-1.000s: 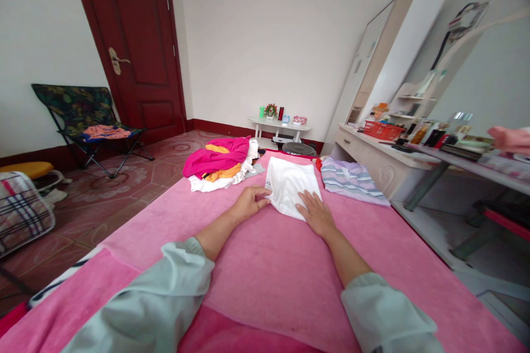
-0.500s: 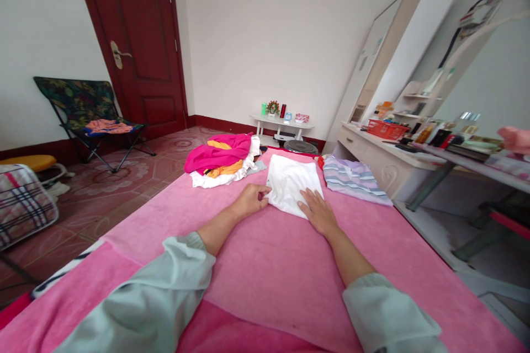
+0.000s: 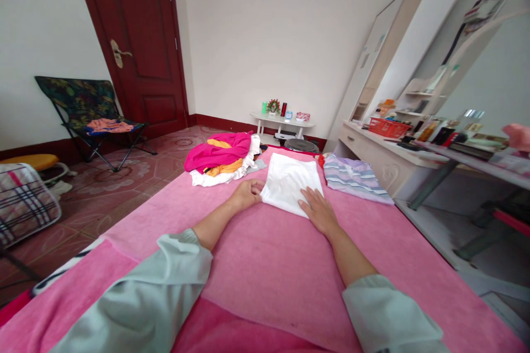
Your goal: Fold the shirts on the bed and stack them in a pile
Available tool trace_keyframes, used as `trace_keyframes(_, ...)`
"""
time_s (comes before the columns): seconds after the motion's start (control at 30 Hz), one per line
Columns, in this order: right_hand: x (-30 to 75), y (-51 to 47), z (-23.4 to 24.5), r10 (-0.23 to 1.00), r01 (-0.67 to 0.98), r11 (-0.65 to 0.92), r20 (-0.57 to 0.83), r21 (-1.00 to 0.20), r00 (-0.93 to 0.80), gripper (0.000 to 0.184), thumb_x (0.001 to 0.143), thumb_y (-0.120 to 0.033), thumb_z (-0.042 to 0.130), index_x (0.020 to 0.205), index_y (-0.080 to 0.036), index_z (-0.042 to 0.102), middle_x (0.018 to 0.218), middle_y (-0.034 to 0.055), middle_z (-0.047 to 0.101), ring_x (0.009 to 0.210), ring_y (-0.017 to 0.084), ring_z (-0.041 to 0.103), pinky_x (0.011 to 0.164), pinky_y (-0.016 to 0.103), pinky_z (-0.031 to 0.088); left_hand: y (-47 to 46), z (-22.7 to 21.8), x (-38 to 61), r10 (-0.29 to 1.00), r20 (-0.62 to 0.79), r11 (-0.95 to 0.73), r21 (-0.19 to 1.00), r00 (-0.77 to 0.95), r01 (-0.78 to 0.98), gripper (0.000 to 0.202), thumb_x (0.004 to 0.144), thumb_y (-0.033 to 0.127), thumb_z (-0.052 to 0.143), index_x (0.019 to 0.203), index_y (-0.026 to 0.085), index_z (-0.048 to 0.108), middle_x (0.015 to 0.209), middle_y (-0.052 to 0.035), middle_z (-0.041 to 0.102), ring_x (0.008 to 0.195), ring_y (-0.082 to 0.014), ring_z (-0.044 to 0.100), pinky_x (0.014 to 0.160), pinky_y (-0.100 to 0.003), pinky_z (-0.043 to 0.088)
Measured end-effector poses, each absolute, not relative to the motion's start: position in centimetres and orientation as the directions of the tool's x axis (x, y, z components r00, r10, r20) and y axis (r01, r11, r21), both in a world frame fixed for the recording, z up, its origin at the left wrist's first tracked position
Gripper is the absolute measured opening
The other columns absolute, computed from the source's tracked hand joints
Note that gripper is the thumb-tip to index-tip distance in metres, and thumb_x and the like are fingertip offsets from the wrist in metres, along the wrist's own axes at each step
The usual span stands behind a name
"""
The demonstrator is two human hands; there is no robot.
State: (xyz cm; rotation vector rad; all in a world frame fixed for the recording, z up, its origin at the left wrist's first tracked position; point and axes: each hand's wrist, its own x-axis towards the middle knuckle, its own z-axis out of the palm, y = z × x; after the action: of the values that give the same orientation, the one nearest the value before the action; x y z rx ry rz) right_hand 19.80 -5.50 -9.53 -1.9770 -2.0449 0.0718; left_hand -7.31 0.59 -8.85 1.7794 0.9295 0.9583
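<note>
A folded white garment [image 3: 290,179] lies on the pink bed cover [image 3: 265,270] in front of me. My left hand [image 3: 245,194] is closed in a pinch on the garment's near left corner. My right hand [image 3: 318,210] lies flat with fingers stretched out, pressing the garment's near right edge. Both arms wear pale green sleeves.
A heap of magenta, orange and white clothes [image 3: 221,160] sits at the far left of the bed. A folded striped garment [image 3: 354,176] lies at the far right. A dresser [image 3: 381,160] with bottles stands right; a folding chair [image 3: 89,116] and red door [image 3: 141,38] stand left.
My left hand has drawn the white garment's near left corner a little to the left. My right hand has stayed flat on the garment.
</note>
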Motion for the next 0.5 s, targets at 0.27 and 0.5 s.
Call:
trace_keyframes(0.27, 20.2, -6.2, -8.9, 0.914, 0.867, 0.249, 0.401, -0.431, -0.064, 0.043, 0.083, -0.051, 0.053, 0.115, -0.023, 0.062, 0.134, 0.0069, 0.052, 0.128, 0.024, 0.04, 0.106, 0.041, 0.03, 1.0, -8.3, -9.1, 0.826, 0.187, -0.344, 0.915, 0.532, 0.212, 0.031, 0.061, 0.007, 0.058, 0.091, 0.011, 0.065, 0.081, -0.0049, 0.07, 0.073, -0.0146, 0.063, 0.069, -0.025, 0.048)
trace_keyframes(0.5, 18.7, -7.4, -7.1, 0.779, 0.77, 0.553, 0.524, -0.317, -0.344, 0.025, 0.067, -0.033, 0.076, 0.086, -0.022, 0.065, 0.092, 0.0029, 0.063, 0.091, 0.02, 0.055, 0.086, 0.035, 0.04, 0.9, -8.3, -9.3, 0.797, 0.175, -0.407, 0.863, 0.578, 0.299, 0.018, 0.058, 0.018, 0.07, 0.075, 0.013, 0.071, 0.075, -0.0024, 0.069, 0.07, -0.0157, 0.061, 0.067, -0.026, 0.048)
